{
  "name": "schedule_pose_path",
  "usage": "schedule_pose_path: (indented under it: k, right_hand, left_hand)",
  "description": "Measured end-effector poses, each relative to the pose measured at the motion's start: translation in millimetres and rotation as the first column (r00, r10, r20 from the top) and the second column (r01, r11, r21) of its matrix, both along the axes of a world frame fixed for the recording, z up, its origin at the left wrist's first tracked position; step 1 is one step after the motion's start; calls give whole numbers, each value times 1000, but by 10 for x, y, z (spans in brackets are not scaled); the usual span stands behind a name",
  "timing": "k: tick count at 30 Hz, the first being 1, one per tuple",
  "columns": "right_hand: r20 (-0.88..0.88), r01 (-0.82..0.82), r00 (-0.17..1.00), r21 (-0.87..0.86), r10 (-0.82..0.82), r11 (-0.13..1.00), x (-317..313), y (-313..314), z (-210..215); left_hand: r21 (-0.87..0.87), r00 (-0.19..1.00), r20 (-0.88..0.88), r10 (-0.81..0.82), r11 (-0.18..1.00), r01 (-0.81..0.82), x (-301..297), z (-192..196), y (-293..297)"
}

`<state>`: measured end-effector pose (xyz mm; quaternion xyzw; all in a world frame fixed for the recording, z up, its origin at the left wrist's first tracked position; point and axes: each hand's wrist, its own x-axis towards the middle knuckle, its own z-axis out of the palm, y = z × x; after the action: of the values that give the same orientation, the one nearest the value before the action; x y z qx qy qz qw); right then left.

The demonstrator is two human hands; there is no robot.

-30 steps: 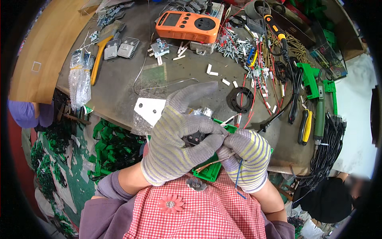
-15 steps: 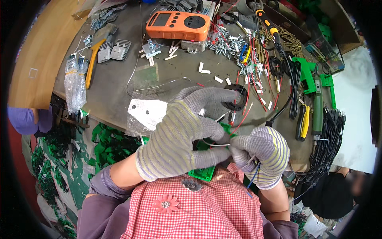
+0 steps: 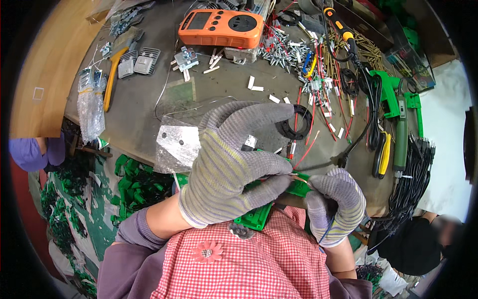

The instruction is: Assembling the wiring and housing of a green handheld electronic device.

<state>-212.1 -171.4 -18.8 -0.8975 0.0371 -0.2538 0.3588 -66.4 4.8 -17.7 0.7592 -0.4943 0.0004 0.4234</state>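
Note:
Both hands wear grey striped knit gloves. My left hand (image 3: 231, 159) pinches the end of a thin wire (image 3: 300, 179) between thumb and a finger, with its upper fingers stretched out toward a black ring (image 3: 294, 122). Close by on the right, my right hand (image 3: 338, 202) is closed on the same wire; its fingertips partly hide it. A blue wire (image 3: 327, 228) hangs from the right hand. Below the left hand, against the checked apron, lies a green plastic housing (image 3: 255, 218), mostly covered by the glove. Another green part (image 3: 298, 188) shows between the hands.
An orange multimeter (image 3: 221, 28) stands at the back, beside scattered metal connectors (image 3: 284, 52) and red wires (image 3: 311, 119). Yellow-black pliers (image 3: 382, 154), a green screwdriver (image 3: 400, 134) and a black cord bundle (image 3: 411, 174) lie right. A yellow-handled brush (image 3: 113, 79) lies left.
My hands have drawn slightly apart, the right one shifting right and down. More of the green part and the wire shows between them. The blue wire now hangs closer to the right glove.

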Motion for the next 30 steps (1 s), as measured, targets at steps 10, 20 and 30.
schedule_pose_path:
  k: [10,20,30]
  right_hand:
    - [10,17,1000,-137,-16,990,77,31,-4]
    - [-125,-47,990,133,64,990,50,-59,88]
    - [-140,-245,956,97,257,965,120,-33,261]
  left_hand:
    - [20,1000,-22,14,1000,-13,-4,17,13]
    - [-57,994,-94,-64,997,58,34,77,2]
    - [21,998,16,-58,998,57,-3,82,-89]
